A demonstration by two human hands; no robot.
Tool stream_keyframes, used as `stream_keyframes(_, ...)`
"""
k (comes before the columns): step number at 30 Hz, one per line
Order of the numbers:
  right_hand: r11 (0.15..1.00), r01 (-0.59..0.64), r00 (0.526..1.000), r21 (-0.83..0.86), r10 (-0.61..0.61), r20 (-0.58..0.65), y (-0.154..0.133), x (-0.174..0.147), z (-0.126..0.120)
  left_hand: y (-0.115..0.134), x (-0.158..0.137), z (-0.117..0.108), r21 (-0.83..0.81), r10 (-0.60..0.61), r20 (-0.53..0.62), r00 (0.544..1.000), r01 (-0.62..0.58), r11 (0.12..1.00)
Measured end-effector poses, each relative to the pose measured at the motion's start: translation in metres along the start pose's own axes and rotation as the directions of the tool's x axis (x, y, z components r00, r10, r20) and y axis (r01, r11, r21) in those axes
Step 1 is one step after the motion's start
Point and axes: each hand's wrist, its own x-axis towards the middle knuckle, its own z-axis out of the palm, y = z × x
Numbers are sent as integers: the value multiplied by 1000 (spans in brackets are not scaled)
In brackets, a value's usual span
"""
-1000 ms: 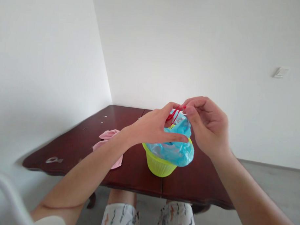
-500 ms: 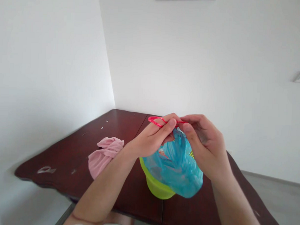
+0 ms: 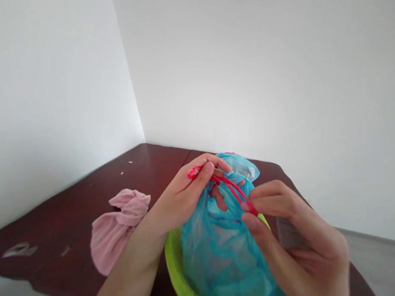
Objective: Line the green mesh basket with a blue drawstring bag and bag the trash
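Observation:
A translucent blue plastic bag [image 3: 226, 257] sits in a yellow-green basket [image 3: 174, 263], its gathered neck raised toward my hands. Between them a red drawstring [image 3: 235, 191] runs taut. My left hand [image 3: 186, 190] is closed at the bag's neck, with thumb and forefinger gripping one end of the string and other fingers partly spread behind it. Low on the right, my right hand [image 3: 301, 233] pinches the string's other looped end between thumb and fingers. Part of the blue plastic bulges up behind the left fingers. The bag's contents cannot be made out.
A crumpled pink cloth [image 3: 117, 231] lies on the dark red-brown table [image 3: 68, 221], left of my left forearm. Clear plastic scraps [image 3: 20, 249] and small white bits are scattered at the left. White walls [image 3: 219, 71] meet behind the table.
My hands have moved apart; the right has pulled the red drawstring out to the right and down. The view has come closer, and more of the bag shows behind the left hand.

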Motion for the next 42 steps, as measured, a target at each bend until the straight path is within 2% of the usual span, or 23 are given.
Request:
stream_keyframes(9, 974, 122, 986, -189, -98, 133, 17, 2, -2, -12, 0, -13, 108, -56, 55, 997, 50, 993)
stream_keyframes(13, 923, 265, 940, -277, -183, 289, 16, -2, -4, -13, 0, -15, 69, -100, 86, 991, 94, 993)
stream_keyframes(15, 901, 311, 921, -302, -208, 328, 17, -3, -2, -11, -1, -13, 3, -100, 109, 989, 101, 995)
stream_keyframes(19, 906, 270, 937, -325, -170, 304, 23, -4, 1, -9, -1, -9, -115, -105, 146, 984, 122, 986)
stream_keyframes(24, 925, 219, 954, -312, -136, 267, 25, -4, 0, -11, 0, -11, -103, -51, 132, 990, 64, 993)
stream_keyframes(28, 934, 156, 954, -321, -57, 295, 24, 0, 0, -12, -3, -14, -99, -31, 194, 980, 51, 994)
stream_keyframes(31, 934, 113, 948, -338, 0, 317, 27, 0, 1, -8, -6, -15, -24, 13, 238, 971, -7, 1000)
stream_keyframes(33, 941, 94, 939, -324, 24, 342, 30, -1, 1, -3, -7, -16, 94, 54, 232, 971, -78, 993)
stream_keyframes(37, 954, 66, 925, -292, 51, 376, 29, -2, -3, 6, -5, -21, 371, 169, 218, 961, -242, 897)
stream_keyframes(39, 958, 69, 947, -279, 25, 321, 24, -2, -7, 8, -5, -25, 404, 161, 243, 957, -250, 880)
stream_keyframes(42, 955, 77, 985, -285, -28, 172, 19, -2, -13, 5, -6, -27, 334, 143, 240, 960, -220, 917)
